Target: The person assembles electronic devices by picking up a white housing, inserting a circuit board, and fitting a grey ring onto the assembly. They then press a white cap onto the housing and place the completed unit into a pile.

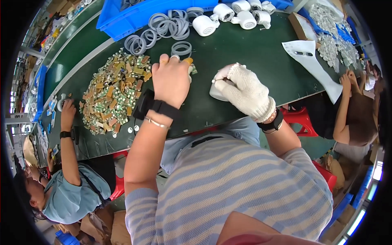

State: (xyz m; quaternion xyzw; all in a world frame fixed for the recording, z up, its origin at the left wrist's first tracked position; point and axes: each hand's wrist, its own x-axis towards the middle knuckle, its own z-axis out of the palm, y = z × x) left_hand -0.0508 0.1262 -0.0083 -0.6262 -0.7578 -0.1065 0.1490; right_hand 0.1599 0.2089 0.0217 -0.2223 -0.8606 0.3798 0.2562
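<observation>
My left hand (pixel 169 79) is bare, with a ring, a bracelet and a black wrist strap. Its fingers are bent down and largely hidden; a small green circuit board (pixel 194 69) pokes out beside the thumb side. Just beyond the fingertips lies a grey plastic ring (pixel 181 48). To the left spreads a heap of small circuit boards (pixel 116 92), green and tan. My right hand (pixel 247 87), in a white knit glove, is closed round a white plastic housing (pixel 218 93), tilted low over the green table (pixel 245 49); the hand covers most of the part.
Several grey rings (pixel 167 28) and white rounded housings (pixel 205 25) stand at the back before a blue bin (pixel 118 20). A white curved panel (pixel 312 65) lies at right, near clear plastic parts (pixel 328 45). Co-workers sit on both sides, one person's hand (pixel 68 108) at left.
</observation>
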